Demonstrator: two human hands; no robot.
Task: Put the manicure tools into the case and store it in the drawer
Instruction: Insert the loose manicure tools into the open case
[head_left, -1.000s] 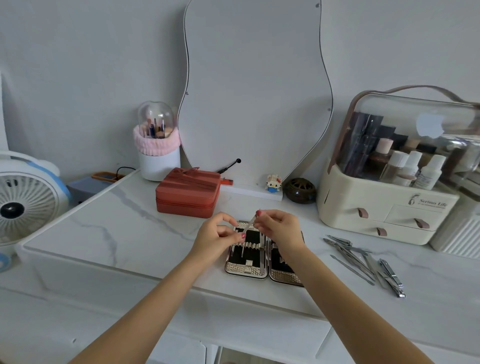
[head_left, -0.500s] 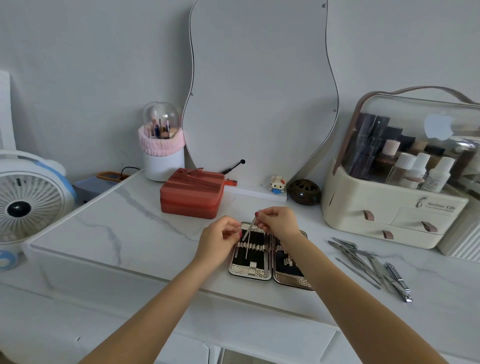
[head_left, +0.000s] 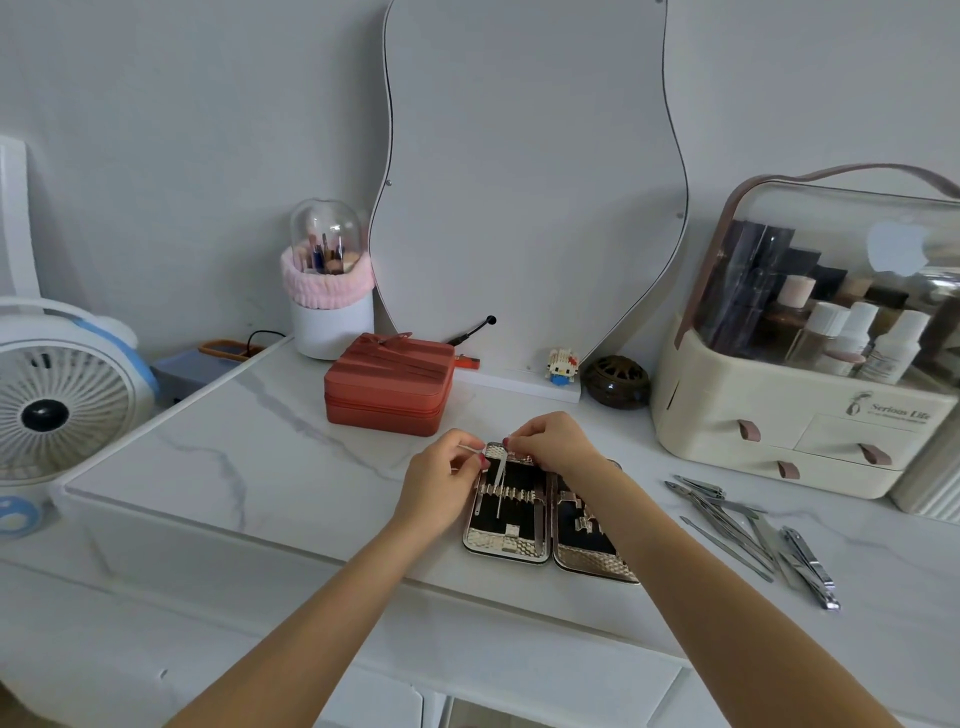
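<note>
The manicure case (head_left: 511, 545) lies open and flat near the front edge of the marble top, gold shell with black lining and elastic loops. My right hand (head_left: 553, 441) pinches the top of a thin metal tool (head_left: 501, 480) that slants down into the loops of the case's left half. My left hand (head_left: 441, 475) sits at the case's upper left corner, fingertips pinched on a second thin tool (head_left: 467, 448) that pokes out leftward. Several loose steel manicure tools (head_left: 737, 519) lie in a pile to the right, nail clippers (head_left: 813, 569) nearest me.
A cream cosmetics organiser (head_left: 779, 415) with small drawers stands at the back right. A red zip box (head_left: 387, 384), a brush holder (head_left: 330, 296), a wavy mirror (head_left: 524, 182), a small figurine (head_left: 561, 366) and a dark round pot (head_left: 615, 382) line the back. A fan (head_left: 57, 405) stands left.
Both hands have lowered toward the case. The thin tool, held up between the hands earlier, now reaches down into the left half's loops.
</note>
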